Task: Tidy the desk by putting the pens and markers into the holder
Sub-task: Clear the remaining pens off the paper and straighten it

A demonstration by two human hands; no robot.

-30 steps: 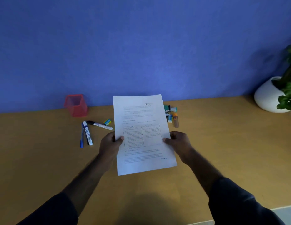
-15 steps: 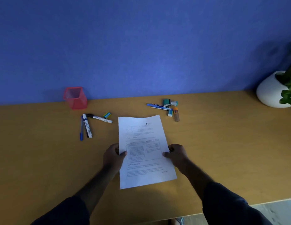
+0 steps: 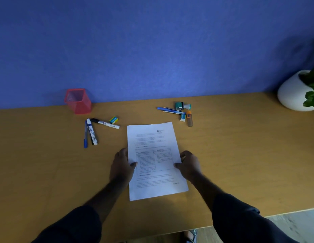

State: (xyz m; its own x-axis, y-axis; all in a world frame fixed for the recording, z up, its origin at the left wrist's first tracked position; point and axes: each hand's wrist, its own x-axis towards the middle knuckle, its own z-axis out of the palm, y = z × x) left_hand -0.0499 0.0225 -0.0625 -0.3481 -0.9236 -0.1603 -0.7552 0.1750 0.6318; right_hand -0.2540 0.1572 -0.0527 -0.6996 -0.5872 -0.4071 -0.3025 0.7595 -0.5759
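Note:
A red mesh holder (image 3: 78, 101) stands empty at the back left against the wall. In front of it lie a blue pen (image 3: 85, 135), a white marker with a blue cap (image 3: 92, 132) and a white marker with a black cap (image 3: 105, 123). More blue pens (image 3: 170, 109) lie at the back right. A printed sheet of paper (image 3: 155, 160) lies flat on the desk in the middle. My left hand (image 3: 121, 165) grips its left edge and my right hand (image 3: 188, 163) grips its right edge, thumbs on top.
A yellow-green eraser (image 3: 113, 119) sits by the black-capped marker. Beside the right-hand pens are a teal correction tape (image 3: 182, 105), a small eraser (image 3: 183, 117) and an orange-capped tube (image 3: 189, 118). A white plant pot (image 3: 293, 92) stands at the far right. The desk's front edge runs near my sleeves.
Both hands have lowered the sheet from mid-air toward me and onto the desk. The pens at the back right, hidden behind the paper before, are now in sight.

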